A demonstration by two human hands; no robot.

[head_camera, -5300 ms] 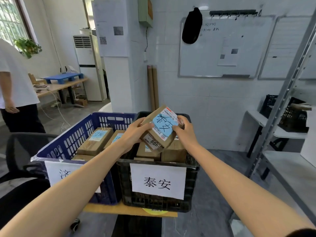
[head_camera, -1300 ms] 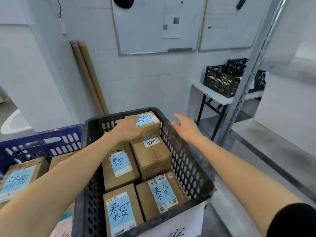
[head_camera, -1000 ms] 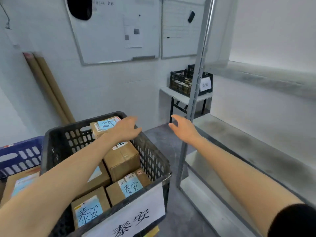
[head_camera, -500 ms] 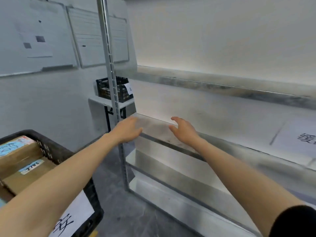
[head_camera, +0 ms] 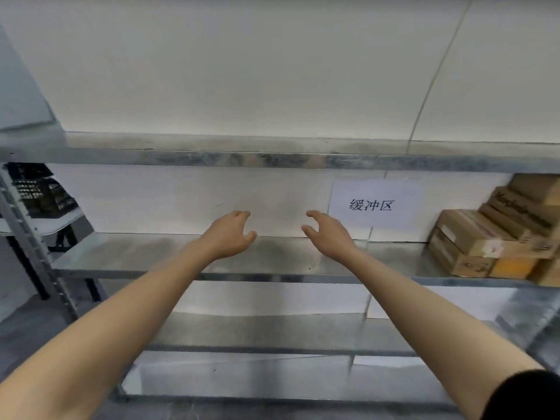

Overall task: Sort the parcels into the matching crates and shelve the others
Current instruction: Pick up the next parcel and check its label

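Both arms reach forward over the middle shelf of a metal rack. The left hand is half open, fingers loosely curled, thumb apart, holding nothing. The right hand is the same: curled fingers, empty. The two hands face each other, near but apart. Whether either touches the shelf surface cannot be told.

A stack of brown parcels sits at the right end of the same shelf, well apart from the hands. The stack is cut off by the right edge, so its count is unclear and its printing is too blurred to read.

A white sign reading 缓冲区 hangs on the wall behind, just right of the right hand.

At far left a black crate stands on a white table, partly hidden by the rack upright; its contents cannot be made out.
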